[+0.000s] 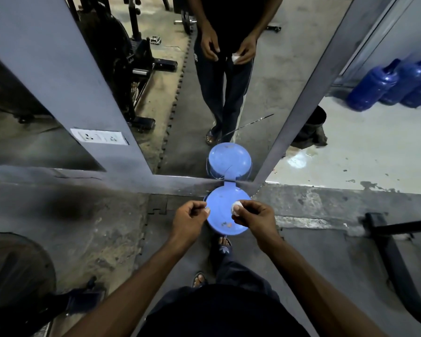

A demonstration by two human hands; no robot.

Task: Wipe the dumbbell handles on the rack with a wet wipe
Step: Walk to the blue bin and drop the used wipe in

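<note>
A grey gym floor (83, 227) meets a big wall mirror (180, 105) on the far side. The left hand (188, 218) hangs by the left edge of a blue bin lid (223, 222), fingers loosely bent, holding nothing. The right hand (254, 216) pinches the balled-up white wet wipe (236, 207) over the lid. Blue jugs (399, 83) stand far right.

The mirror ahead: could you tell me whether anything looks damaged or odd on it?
Yes. The mirror is cracked low down: thin lines run up from its bottom edge behind the blue bin, and one long crack slants up to the right past the reflected legs.
</note>
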